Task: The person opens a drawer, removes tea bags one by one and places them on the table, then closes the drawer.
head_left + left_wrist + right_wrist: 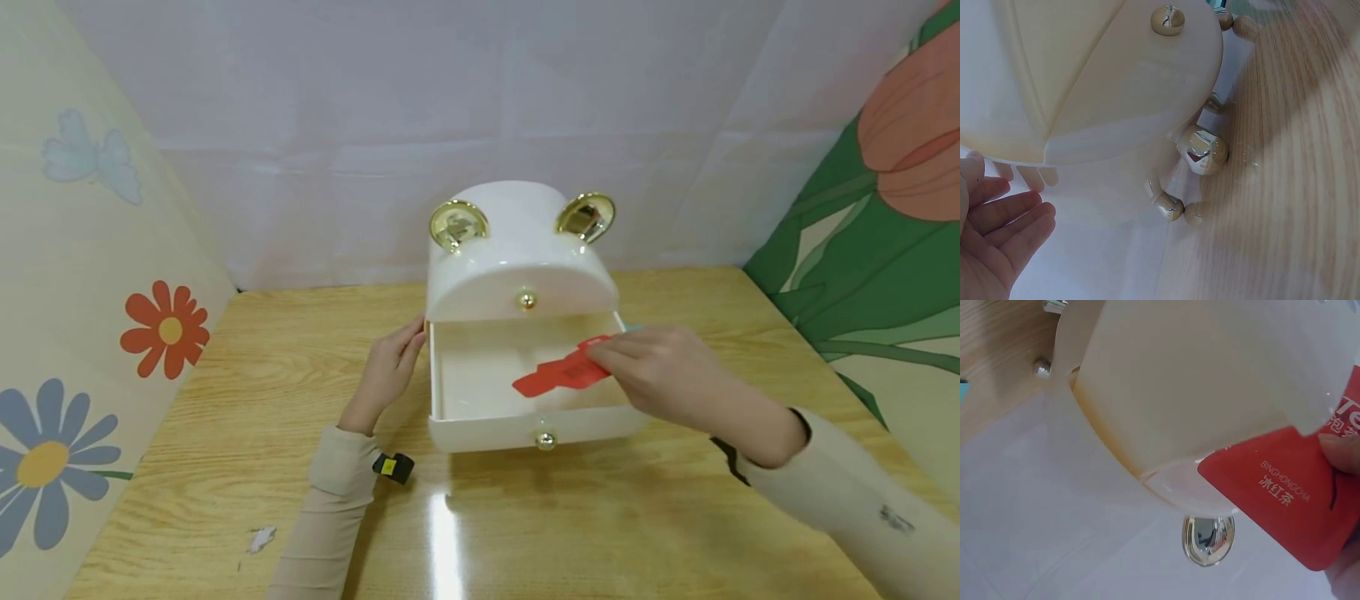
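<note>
A white storage box (517,250) with two gold-rimmed ears stands on the table, its lower drawer (480,429) pulled out. Over the open drawer, my right hand (667,375) pinches red tea packets (558,373) by one end. Printed Chinese characters and "BINGHONGCHA" show on a red tea packet (1285,487) in the right wrist view, thumb on its face. My left hand (390,362) rests its fingertips against the box's left side. Seen from the left wrist, the fingers of the left hand (1007,231) are nearly straight beside the glossy wall.
Gold knobs (546,440) stick out from the drawer fronts. Behind the right hand a bit of a teal object (634,327) shows. A small pale patch (262,539) marks the wooden table (300,350) at front left. Flower-painted panels (90,250) flank the table, with a white cloth (337,125) behind.
</note>
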`<state>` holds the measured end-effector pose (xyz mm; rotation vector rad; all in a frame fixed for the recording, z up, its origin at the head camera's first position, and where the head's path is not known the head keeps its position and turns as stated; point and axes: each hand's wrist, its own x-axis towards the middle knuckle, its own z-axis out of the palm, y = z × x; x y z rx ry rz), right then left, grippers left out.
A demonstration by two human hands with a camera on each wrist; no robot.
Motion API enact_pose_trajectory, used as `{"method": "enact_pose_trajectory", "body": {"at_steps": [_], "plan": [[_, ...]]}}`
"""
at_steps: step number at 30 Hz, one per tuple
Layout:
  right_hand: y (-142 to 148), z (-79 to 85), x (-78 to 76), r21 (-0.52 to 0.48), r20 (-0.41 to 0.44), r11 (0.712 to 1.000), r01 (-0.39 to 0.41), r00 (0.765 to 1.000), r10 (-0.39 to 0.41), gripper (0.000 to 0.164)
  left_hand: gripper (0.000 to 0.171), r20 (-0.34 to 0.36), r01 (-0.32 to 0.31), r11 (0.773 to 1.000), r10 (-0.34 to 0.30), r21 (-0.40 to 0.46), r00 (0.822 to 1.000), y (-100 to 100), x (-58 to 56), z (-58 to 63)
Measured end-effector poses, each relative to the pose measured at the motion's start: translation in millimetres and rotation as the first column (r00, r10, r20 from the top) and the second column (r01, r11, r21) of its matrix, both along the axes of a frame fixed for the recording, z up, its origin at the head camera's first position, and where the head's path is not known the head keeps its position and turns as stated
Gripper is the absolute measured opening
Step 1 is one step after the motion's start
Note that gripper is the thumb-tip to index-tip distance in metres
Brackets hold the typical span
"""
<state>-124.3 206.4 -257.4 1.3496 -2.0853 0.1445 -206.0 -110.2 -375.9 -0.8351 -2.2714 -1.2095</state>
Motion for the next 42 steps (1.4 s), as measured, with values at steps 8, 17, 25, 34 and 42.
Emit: {"method": "enact_pose_trajectory", "body": {"at_steps": [8, 17, 25, 34, 42], "plan": [[15, 4.4, 10.0, -0.039, -0.027, 0.999, 0.035, 0.999, -0.036, 0.047, 0.033, -0.008, -0.018, 1.000, 0.018, 0.001, 1.000, 0, 0.3, -0.3], [31, 3.3, 17.6, -0.068, -0.034, 0.994, 0.081, 0.996, -0.083, 0.046, 0.032, -0.025, -0.023, 1.000, 0.023, 0.011, 0.999, -2, 0.1, -2.2], [44, -0.7, 19.6, -0.101, -0.055, 0.985, 0.137, 0.988, -0.143, 0.050, 0.032, -0.024, -0.030, 1.000, 0.031, 0.006, 0.999, -3, 0.2, -2.8], [66, -4.9, 15.6, -0.096, -0.088, 0.964, 0.247, 0.963, -0.255, 0.052, 0.032, -0.026, -0.031, 0.999, 0.031, 0.014, 0.999, -7, 1.1, -2.3], [91, -18.2, 1.7, -0.095, -0.037, 0.916, 0.389, 0.919, -0.394, 0.063, 0.032, -0.027, -0.034, 0.999, 0.034, 0.010, 0.999, -9, 0.7, -3.1]]}}
